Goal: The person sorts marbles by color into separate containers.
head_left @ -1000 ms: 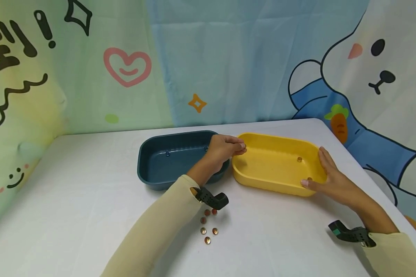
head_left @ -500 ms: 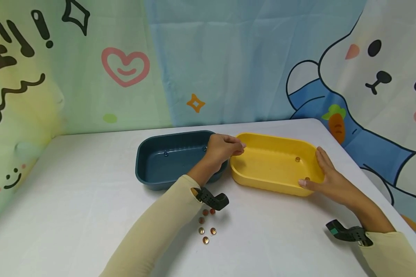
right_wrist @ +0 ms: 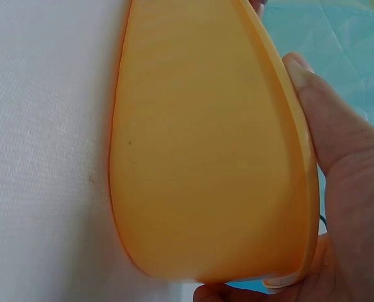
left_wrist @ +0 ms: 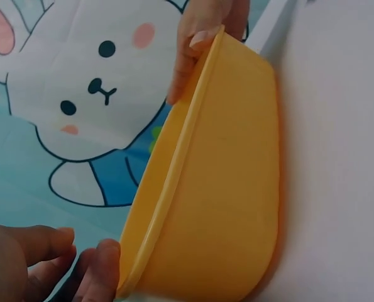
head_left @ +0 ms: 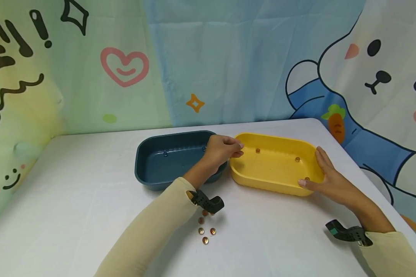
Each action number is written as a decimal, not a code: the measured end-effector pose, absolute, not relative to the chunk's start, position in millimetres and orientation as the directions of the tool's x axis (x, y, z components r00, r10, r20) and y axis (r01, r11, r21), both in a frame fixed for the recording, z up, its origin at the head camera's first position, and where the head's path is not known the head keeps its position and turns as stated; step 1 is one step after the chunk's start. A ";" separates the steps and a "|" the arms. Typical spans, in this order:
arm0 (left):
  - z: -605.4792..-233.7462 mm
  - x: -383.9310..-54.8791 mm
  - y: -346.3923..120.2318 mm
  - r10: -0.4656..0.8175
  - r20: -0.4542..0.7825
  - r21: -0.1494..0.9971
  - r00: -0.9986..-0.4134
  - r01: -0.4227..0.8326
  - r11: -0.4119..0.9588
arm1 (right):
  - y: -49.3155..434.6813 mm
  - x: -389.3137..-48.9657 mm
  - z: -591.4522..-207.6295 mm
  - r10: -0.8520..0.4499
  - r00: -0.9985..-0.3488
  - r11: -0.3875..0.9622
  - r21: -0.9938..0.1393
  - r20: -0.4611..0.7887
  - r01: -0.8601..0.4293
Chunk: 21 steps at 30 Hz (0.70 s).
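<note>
My left hand (head_left: 223,149) is above the left end of the yellow tray (head_left: 275,187). In the left wrist view its thumb and fingers (left_wrist: 51,242) stand apart with nothing between them, beside the tray's rim. A small round copper-coloured piece (head_left: 258,151) lies on the tray floor near that hand. Farther right in the tray are two similar pieces, one (head_left: 297,159) mid-floor and one (head_left: 307,178) by the right thumb. My right hand (head_left: 332,181) grips the tray's right end, the thumb (right_wrist: 300,72) along the rim and the fingers round the corner.
A dark blue tray (head_left: 152,180) stands to the left of the yellow one, partly behind my left forearm, with small round pieces (head_left: 165,154) inside. Several loose copper-coloured pieces (head_left: 201,231) lie on the white table (head_left: 263,238) in front. A printed curtain (head_left: 228,69) hangs behind.
The left thumb and fingers have parted and drawn back slightly left. A small round piece now shows on the yellow tray's floor near them. The right hand has stayed on the tray.
</note>
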<state>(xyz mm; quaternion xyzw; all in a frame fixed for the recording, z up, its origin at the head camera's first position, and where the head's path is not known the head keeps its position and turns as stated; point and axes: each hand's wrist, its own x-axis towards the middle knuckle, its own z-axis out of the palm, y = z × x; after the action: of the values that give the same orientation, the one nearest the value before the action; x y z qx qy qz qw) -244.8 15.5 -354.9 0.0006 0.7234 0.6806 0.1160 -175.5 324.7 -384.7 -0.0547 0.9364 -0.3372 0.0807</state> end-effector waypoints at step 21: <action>-358.6 -192.0 -17.8 0.498 0.026 0.985 -0.867 0.107 0.135 | 325.9 -178.2 -387.9 -0.149 -0.982 0.771 -0.636 -0.120 -0.039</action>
<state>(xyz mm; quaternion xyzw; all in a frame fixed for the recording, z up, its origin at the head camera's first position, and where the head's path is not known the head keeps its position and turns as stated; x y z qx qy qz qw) -192.0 -17.8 -358.6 0.2052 0.7368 0.6249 0.1565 -178.2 325.9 -387.9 -0.0500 0.9374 -0.3348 0.0818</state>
